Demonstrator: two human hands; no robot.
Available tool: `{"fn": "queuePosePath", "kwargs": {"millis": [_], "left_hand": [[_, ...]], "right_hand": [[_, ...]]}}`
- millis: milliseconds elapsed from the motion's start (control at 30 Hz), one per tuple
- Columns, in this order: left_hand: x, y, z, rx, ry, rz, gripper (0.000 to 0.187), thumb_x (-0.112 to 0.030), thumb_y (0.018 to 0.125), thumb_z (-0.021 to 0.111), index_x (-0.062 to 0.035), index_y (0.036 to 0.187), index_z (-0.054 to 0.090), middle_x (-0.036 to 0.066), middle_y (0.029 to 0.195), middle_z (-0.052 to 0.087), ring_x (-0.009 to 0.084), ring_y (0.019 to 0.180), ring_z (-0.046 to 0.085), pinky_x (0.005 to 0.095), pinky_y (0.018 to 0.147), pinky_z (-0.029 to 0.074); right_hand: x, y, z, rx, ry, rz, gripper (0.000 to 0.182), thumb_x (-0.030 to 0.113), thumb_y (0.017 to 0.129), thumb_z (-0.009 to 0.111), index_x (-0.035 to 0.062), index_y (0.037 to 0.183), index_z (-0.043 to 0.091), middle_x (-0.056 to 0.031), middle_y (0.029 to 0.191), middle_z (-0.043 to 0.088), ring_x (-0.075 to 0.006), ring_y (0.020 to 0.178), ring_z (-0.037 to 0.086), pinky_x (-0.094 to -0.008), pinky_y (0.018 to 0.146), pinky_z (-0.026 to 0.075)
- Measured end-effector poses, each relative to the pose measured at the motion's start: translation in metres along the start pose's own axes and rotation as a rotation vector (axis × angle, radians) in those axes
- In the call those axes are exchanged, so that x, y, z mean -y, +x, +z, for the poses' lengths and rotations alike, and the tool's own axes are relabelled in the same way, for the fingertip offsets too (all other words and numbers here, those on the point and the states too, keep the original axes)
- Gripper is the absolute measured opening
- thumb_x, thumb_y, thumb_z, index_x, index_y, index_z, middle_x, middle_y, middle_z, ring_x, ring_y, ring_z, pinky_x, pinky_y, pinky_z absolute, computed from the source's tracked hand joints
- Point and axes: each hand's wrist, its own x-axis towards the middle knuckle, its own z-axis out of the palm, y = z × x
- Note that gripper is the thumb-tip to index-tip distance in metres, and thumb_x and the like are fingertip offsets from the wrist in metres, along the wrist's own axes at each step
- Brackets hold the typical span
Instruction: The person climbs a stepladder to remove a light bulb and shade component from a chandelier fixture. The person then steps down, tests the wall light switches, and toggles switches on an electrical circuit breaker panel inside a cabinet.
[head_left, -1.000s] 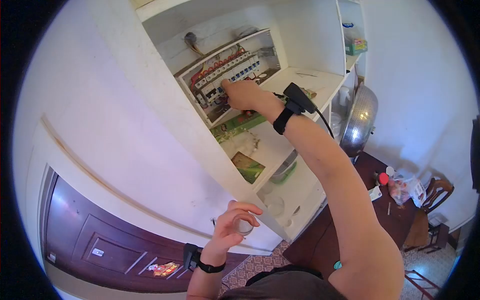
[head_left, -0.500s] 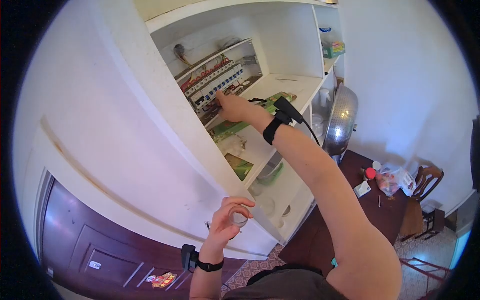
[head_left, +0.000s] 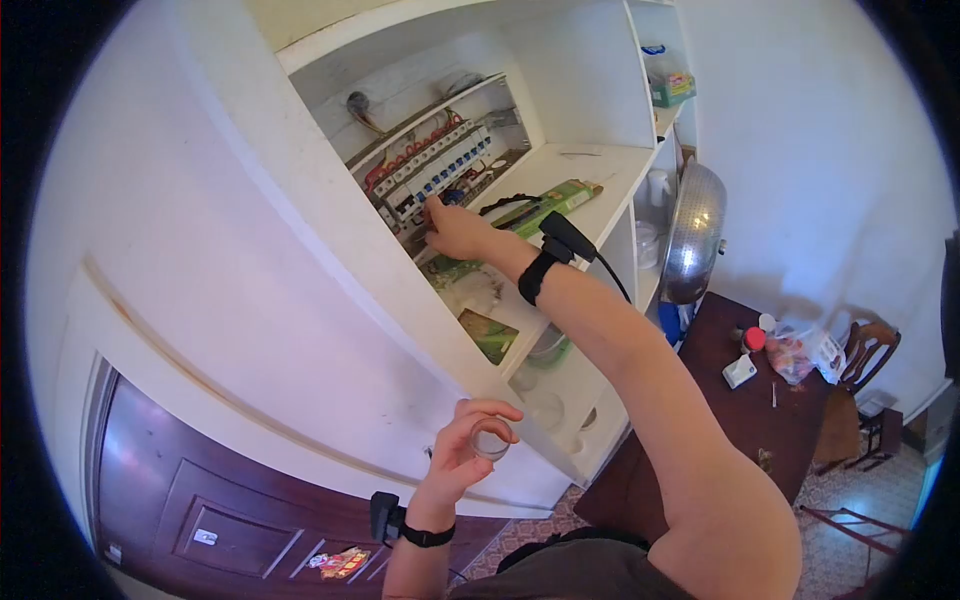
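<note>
My right hand [head_left: 462, 232] reaches into the wall cabinet, its fingers bent together at the lower left end of a row of blue-switched circuit breakers [head_left: 455, 172]. What the fingertips hold, if anything, is hidden. Red wires [head_left: 412, 150] run above the breakers, inside an open distribution box [head_left: 507, 105]. Lower down, in front of the cabinet's side panel, my left hand [head_left: 455, 462] curls around a small clear ring that looks like a roll of tape [head_left: 491, 455].
Below the box a shelf [head_left: 600, 165] carries a long green packet [head_left: 570, 197]. A large perforated metal bowl [head_left: 697, 240] leans at the cabinet's right side. The dark table [head_left: 720, 410] holds a red-lidded jar [head_left: 753, 340] and plastic bags [head_left: 790, 355]. A wooden chair [head_left: 868, 355] stands behind.
The view has shifted slightly. My right hand has moved a little left and down along the breakers. My left hand still holds the clear ring.
</note>
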Motion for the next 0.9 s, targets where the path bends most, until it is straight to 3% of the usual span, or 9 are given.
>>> {"fn": "queuePosePath", "kwargs": {"millis": [67, 133, 200, 400, 433, 467, 700, 767, 900], "left_hand": [[0.002, 0.0, -0.001, 0.023, -0.039, 0.003, 0.045, -0.045, 0.077, 0.065, -0.002, 0.089, 0.065, 0.013, 0.118, 0.058, 0.0222, 0.112, 0.045, 0.0365, 0.098, 0.033], [0.002, 0.0, -0.002, 0.022, -0.044, -0.011, 0.044, -0.044, 0.079, 0.064, -0.0023, 0.091, 0.065, 0.013, 0.118, 0.058, 0.0227, 0.114, 0.045, 0.0367, 0.099, 0.033], [0.008, -0.002, -0.002, 0.086, -0.055, 0.012, 0.044, -0.044, 0.082, 0.063, -0.0015, 0.093, 0.064, 0.014, 0.118, 0.057, 0.0235, 0.114, 0.047, 0.0366, 0.098, 0.035], [0.027, -0.001, 0.002, 0.074, -0.06, 0.226, 0.038, -0.041, 0.092, 0.058, -0.0039, 0.1, 0.061, 0.009, 0.113, 0.055, 0.0235, 0.112, 0.046, 0.039, 0.098, 0.034], [0.02, 0.002, 0.013, -0.015, -0.151, 0.282, 0.022, -0.022, 0.091, 0.062, -0.002, 0.099, 0.066, 0.011, 0.106, 0.064, 0.0231, 0.097, 0.061, 0.0358, 0.082, 0.049], [0.026, 0.002, 0.011, -0.004, -0.173, 0.28, 0.023, -0.02, 0.091, 0.063, 0.0002, 0.102, 0.065, 0.013, 0.108, 0.063, 0.0225, 0.1, 0.06, 0.0355, 0.082, 0.049], [0.024, 0.005, 0.017, -0.056, -0.219, 0.247, 0.025, -0.023, 0.089, 0.065, 0.0009, 0.097, 0.064, 0.014, 0.108, 0.063, 0.026, 0.102, 0.059, 0.0371, 0.085, 0.047], [0.039, 0.002, 0.004, 0.02, -0.15, 0.241, 0.037, -0.041, 0.091, 0.059, -0.0047, 0.099, 0.062, 0.009, 0.114, 0.055, 0.0232, 0.112, 0.046, 0.0391, 0.097, 0.035], [0.022, -0.001, 0.005, 0.032, -0.132, 0.127, 0.038, -0.04, 0.088, 0.061, -0.005, 0.101, 0.064, 0.011, 0.12, 0.055, 0.0235, 0.115, 0.046, 0.0382, 0.101, 0.032]], "right_hand": [[0.0, 0.001, 0.0, -0.019, 0.006, -0.012, 0.034, 0.017, 0.08, 0.057, -0.0006, 0.105, 0.043, -0.0243, 0.093, 0.064, -0.0433, 0.091, 0.06, -0.0496, 0.078, 0.047], [-0.017, 0.009, 0.014, -0.059, 0.045, -0.029, 0.053, 0.019, 0.078, 0.058, -0.0065, 0.12, 0.038, -0.0296, 0.098, 0.062, -0.0463, 0.093, 0.059, -0.0523, 0.08, 0.047], [-0.039, 0.013, 0.025, -0.132, -0.029, -0.316, 0.055, 0.023, 0.08, 0.057, -0.0056, 0.123, 0.042, -0.0301, 0.104, 0.06, -0.0462, 0.1, 0.057, -0.0505, 0.088, 0.045], [0.005, -0.05, -0.001, 0.01, 0.046, -0.165, 0.058, 0.028, 0.082, 0.056, -0.0068, 0.126, 0.04, -0.0312, 0.107, 0.059, -0.0466, 0.102, 0.056, -0.0497, 0.09, 0.044], [0.02, -0.048, 0.003, 0.023, 0.011, -0.184, 0.059, 0.028, 0.082, 0.056, -0.0069, 0.126, 0.039, -0.0313, 0.107, 0.059, -0.0466, 0.102, 0.056, -0.0497, 0.09, 0.044], [0.028, -0.049, -0.001, 0.024, -0.02, -0.184, 0.059, 0.028, 0.082, 0.056, -0.0069, 0.126, 0.039, -0.0313, 0.107, 0.059, -0.0467, 0.102, 0.056, -0.0497, 0.09, 0.044], [0.026, -0.055, -0.013, 0.002, -0.013, -0.146, 0.06, 0.029, 0.083, 0.056, -0.0074, 0.127, 0.038, -0.0318, 0.107, 0.059, -0.0469, 0.101, 0.056, -0.0496, 0.09, 0.044], [0.01, -0.051, -0.014, -0.014, 0.036, -0.119, 0.06, 0.029, 0.083, 0.056, -0.0076, 0.127, 0.038, -0.0319, 0.106, 0.059, -0.0469, 0.101, 0.056, -0.0496, 0.09, 0.044], [0.018, -0.03, -0.023, -0.06, 0.03, -0.068, 0.061, 0.029, 0.083, 0.056, -0.0079, 0.128, 0.038, -0.0322, 0.106, 0.059, -0.047, 0.101, 0.056, -0.0495, 0.09, 0.044]]}}
